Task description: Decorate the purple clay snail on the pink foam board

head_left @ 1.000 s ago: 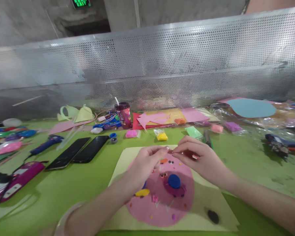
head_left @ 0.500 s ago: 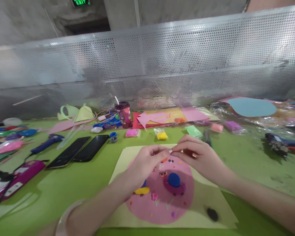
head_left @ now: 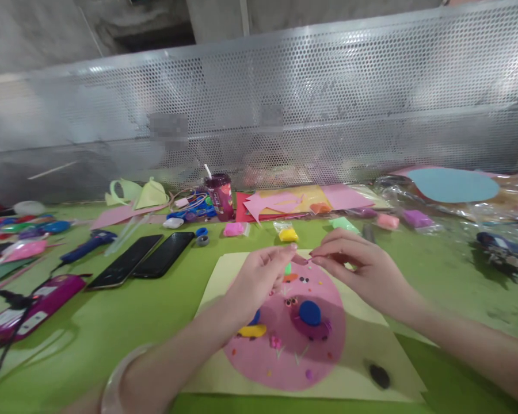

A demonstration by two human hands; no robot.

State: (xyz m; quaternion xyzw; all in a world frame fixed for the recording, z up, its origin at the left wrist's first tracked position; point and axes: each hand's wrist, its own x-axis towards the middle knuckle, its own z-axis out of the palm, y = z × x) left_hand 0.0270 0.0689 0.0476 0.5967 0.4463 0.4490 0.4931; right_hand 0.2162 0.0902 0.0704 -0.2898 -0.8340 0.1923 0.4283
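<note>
Fingers of left hand and right hand nearly pinched, anything held unclear, above pink circle

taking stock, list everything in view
panel: one, silver, back
table: one, green, front
phones: two, black, left
glue gun: one, blue, left
power strip: one, magenta, left
cup: one, purple, back
packets: several, mixed, back
clutter: many, mixed, left and back
oval: one, blue, back right
tool: one, dark, right
paper: count unclear, yellow, front
disc: one, pink, on paper
figures: several, mixed, on disc
blob: one, black, on paper
left hand: one, over disc
right hand: one, over paper
</note>
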